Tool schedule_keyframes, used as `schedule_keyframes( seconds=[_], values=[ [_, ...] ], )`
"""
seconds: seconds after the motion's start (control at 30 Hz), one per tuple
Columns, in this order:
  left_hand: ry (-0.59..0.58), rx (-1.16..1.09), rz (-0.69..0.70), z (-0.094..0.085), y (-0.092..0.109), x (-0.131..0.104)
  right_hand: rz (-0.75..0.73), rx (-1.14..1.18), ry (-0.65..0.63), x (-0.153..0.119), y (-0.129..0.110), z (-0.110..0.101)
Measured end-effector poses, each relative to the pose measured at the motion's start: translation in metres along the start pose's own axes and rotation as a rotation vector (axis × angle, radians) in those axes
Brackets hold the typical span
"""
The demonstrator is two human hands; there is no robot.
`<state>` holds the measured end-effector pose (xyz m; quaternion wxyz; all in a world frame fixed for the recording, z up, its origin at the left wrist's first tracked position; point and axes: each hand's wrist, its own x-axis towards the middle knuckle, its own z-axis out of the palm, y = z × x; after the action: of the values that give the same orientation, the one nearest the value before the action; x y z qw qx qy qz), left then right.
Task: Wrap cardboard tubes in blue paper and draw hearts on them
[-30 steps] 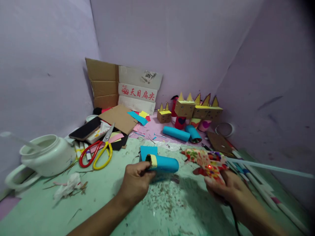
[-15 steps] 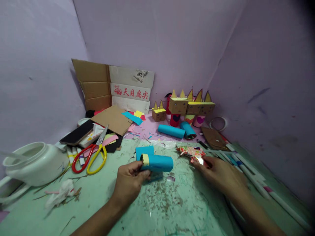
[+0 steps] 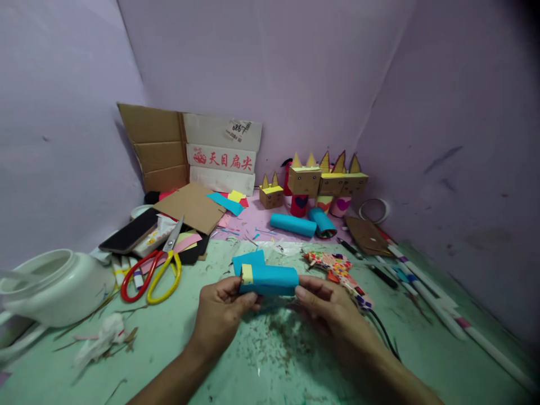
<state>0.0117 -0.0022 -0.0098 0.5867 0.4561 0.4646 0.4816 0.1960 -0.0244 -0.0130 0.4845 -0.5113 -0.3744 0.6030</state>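
Fingers of the left hand (image 3: 223, 315) pinch the near-left end of a blue paper-covered tube (image 3: 270, 279), the thumb lying along its underside, while the fingers of the right hand (image 3: 327, 306) close on the tube's opposite end. Both hands grasp it just above the green table (image 3: 270, 360), and the tube lies level between them. At the end by the left fingertips a cream band of bare cardboard (image 3: 248, 274) shows, and a loose blue paper flap (image 3: 248, 260) stands up just behind it.

Just beyond the right fingers a glue gun wrapped in patterned paper (image 3: 337, 267) lies on the table, its black cord (image 3: 382, 334) trailing past the right wrist. Farther out on that side, long white sticks (image 3: 426, 281) lie in a row toward the wall, with a dark brown cardboard piece (image 3: 367, 236) and a roll of tape (image 3: 373, 211) behind them.

Beyond the left fingers, red and yellow scissors (image 3: 152, 273) rest near a phone (image 3: 130, 230), a sheet of brown cardboard (image 3: 192, 207) and coloured paper scraps. Well to the left stands a white pot (image 3: 54, 287), with a crumpled tissue (image 3: 101, 337) near it.

Straight ahead of both hands, two more blue tubes (image 3: 304, 223) lie on a pink sheet. Behind them stand small cardboard box figures with pointed ears (image 3: 324, 180), and a flattened printed carton (image 3: 189, 149) leans against the lilac wall.
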Motion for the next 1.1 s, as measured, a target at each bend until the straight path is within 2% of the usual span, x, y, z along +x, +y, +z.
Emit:
schedule_keyframes(
  seconds=[0.1,0.17,0.47,0.7,1.0,1.1],
  values=[
    [-0.017,-0.002,-0.003,0.001,-0.001,0.0,0.018,0.061,-0.122,-0.001,0.011,0.005],
    [-0.02,-0.013,-0.008,0.002,0.0,-0.001,-0.013,0.112,-0.143,0.0,0.016,0.008],
    [-0.008,0.011,-0.015,0.005,0.002,-0.002,-0.061,0.26,-0.117,0.002,0.019,0.014],
    [0.034,0.021,-0.049,0.006,0.0,-0.004,-0.084,0.217,-0.133,0.0,0.023,0.012],
    [0.006,0.064,-0.028,0.006,0.002,-0.005,-0.127,0.187,-0.129,-0.003,0.026,0.013],
    [-0.012,0.061,-0.021,0.009,0.003,-0.006,-0.133,0.162,-0.09,-0.002,0.029,0.016]
  ],
)
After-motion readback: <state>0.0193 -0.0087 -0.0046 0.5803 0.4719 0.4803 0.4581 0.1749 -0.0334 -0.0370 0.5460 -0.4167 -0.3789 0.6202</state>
